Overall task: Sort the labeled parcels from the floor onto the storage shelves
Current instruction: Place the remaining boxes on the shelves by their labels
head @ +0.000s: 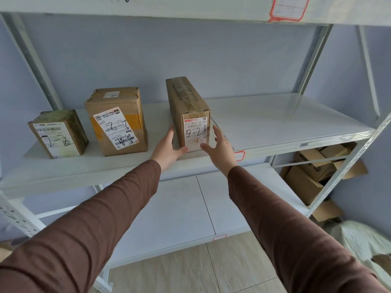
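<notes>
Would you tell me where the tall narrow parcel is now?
The tall narrow parcel stands mid-frame on the middle shelf, right of the yellow-taped parcel.

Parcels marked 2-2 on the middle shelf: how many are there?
3. A small parcel at the left, a wider parcel beside it, and a tall narrow parcel between both hands. None looks hidden behind them.
</notes>
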